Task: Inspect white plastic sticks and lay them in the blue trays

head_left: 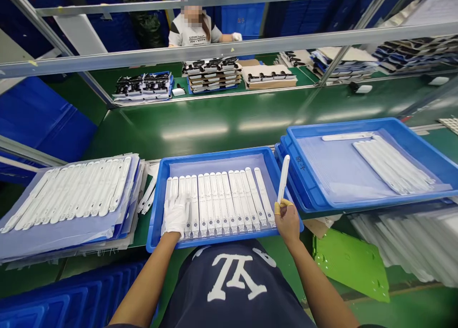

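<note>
slim white plastic strips (219,199), long and flat with rounded far ends, lie side by side in the middle tray (214,153); near their toothed lower ends most show a small dark round spot. the tray is smooth blue plastic, shallow, with a raised rim and rounded corners, and a thin, pale bluish liner (214,164) covers its floor. to the left, a layered stack of sheets (71,239), thin and a little ragged at the edges, bears another slanting row of strips (71,194), while a few loose strips (147,194) lie between stack and tray. to the right, a second blue tray (339,125) sits on another, lined alike, with an overlapping bundle of strips (393,165) and one lying crosswise near its far side. behind runs a glossy green bench top (200,122) that throws back streaks of light. the left hand (175,216), in a soft white fabric glove, is open, palm down over the left end of the row, its fingers blurred. the right hand (287,218), with yellow covers on its fingertips, pinches the lower end of a single strip (284,177), which stands nearly upright at the middle tray's right rim.
</note>
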Tool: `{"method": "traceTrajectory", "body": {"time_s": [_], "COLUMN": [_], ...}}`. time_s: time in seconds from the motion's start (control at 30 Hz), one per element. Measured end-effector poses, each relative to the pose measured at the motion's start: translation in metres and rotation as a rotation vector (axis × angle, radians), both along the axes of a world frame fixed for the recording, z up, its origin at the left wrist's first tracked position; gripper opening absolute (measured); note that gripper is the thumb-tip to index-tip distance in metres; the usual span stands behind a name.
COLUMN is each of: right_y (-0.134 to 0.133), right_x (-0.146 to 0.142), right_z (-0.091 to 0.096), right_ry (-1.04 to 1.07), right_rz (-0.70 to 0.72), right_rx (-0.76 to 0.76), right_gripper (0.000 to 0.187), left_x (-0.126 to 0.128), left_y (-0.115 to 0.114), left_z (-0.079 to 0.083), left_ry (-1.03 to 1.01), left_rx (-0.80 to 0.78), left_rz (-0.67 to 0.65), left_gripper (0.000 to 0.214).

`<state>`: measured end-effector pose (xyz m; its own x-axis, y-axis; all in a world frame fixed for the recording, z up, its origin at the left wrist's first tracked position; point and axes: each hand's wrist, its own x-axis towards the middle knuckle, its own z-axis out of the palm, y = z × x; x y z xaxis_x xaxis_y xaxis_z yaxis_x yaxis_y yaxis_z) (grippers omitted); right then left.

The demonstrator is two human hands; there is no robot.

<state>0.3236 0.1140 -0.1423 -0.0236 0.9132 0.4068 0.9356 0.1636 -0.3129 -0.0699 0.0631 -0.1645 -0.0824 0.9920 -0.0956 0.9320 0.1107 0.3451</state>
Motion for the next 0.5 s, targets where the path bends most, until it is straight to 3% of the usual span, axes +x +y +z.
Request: {"method": "traceTrajectory", "body": {"time_s": [0.13, 0.23, 0.5], "right_y": [-0.002, 0.012, 0.125], "right_x": [0.000, -0.009, -0.088], "right_z": [0.004, 0.014, 0.030], "right_ry": [-0.050, -0.134, -0.345], "right_rz": [0.027, 0.115, 0.467], "right_rx": [-0.021, -0.085, -0.316], "right_gripper": [0.019, 0.021, 0.020], "left_x": [0.021, 0.038, 0.045], "left_y": [-0.001, -0.010, -0.057], "left_z": [0.001, 0.002, 0.010], "left_ry": [-0.026, -0.049, -0.076], "left_rx": [0.075, 0.120, 0.218], "left_rz": [-0.054, -0.093, -0.065], "left_gripper": [0.049, 0.044, 0.048]}}
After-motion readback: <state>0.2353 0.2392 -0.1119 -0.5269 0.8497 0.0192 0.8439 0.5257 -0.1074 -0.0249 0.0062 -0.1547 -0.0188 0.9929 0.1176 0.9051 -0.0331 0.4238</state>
